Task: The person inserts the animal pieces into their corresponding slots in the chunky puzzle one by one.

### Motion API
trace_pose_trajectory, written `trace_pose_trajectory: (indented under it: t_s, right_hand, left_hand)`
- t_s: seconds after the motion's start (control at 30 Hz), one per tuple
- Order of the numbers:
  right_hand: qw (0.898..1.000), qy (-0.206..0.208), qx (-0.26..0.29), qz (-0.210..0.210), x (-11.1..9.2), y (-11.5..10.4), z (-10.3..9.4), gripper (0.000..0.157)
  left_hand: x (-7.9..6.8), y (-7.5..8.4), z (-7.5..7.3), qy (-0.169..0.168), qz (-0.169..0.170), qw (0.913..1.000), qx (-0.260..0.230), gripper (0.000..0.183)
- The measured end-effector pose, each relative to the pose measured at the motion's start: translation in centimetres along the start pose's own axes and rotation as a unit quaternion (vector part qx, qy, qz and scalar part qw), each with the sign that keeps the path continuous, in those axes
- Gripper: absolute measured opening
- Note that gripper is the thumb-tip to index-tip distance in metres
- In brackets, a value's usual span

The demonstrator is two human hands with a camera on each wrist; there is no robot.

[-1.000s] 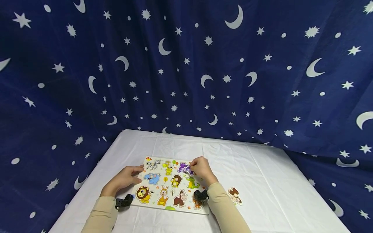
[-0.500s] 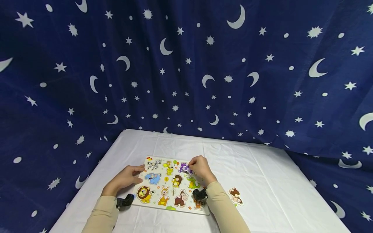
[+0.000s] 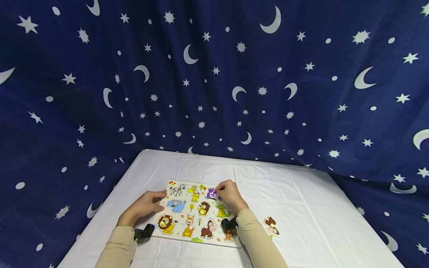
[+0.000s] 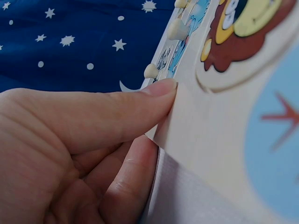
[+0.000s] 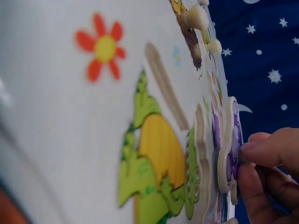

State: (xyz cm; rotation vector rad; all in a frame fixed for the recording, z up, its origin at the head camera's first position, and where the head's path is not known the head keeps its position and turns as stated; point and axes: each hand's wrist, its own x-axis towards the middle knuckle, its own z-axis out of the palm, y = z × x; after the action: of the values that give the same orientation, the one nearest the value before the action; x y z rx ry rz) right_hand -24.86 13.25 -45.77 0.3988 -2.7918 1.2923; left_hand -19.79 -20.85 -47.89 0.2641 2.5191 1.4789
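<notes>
My right hand pinches a purple hippo puzzle piece between thumb and fingers. In the right wrist view the piece stands slightly off the board face, over a purple picture at the upper right. On the left, my left hand grips the edge of the animal puzzle board, thumb on top and curled fingers below. Knobbed animal pieces sit on the board, among them an elephant, a lion and a kangaroo. The green crocodile lies just below the hippo.
A loose brown monkey piece lies on the white tablecloth, right of my right forearm. Behind the table hangs a dark blue curtain with moons and stars. Black wrist cameras overhang the board's near side.
The hippo piece has shifted slightly left with my right hand, and it now overlaps the purple picture more closely. My left hand keeps its place at the board's edge.
</notes>
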Motion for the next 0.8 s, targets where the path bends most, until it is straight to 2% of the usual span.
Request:
trace_pose_trajectory:
  t_s: [0.4,0.8]
  right_hand:
    - [1.0,-0.012,0.008,0.013,0.16,-0.53,0.31,0.012]
    - [1.0,-0.012,0.015,0.009,0.52,-0.56,0.91,0.012]
  left_hand:
    - [-0.3,-0.01,0.0,-0.001,0.005,1.0,-0.003,0.058]
    - [-0.22,0.24,0.0,0.001,0.005,1.0,-0.005,0.057]
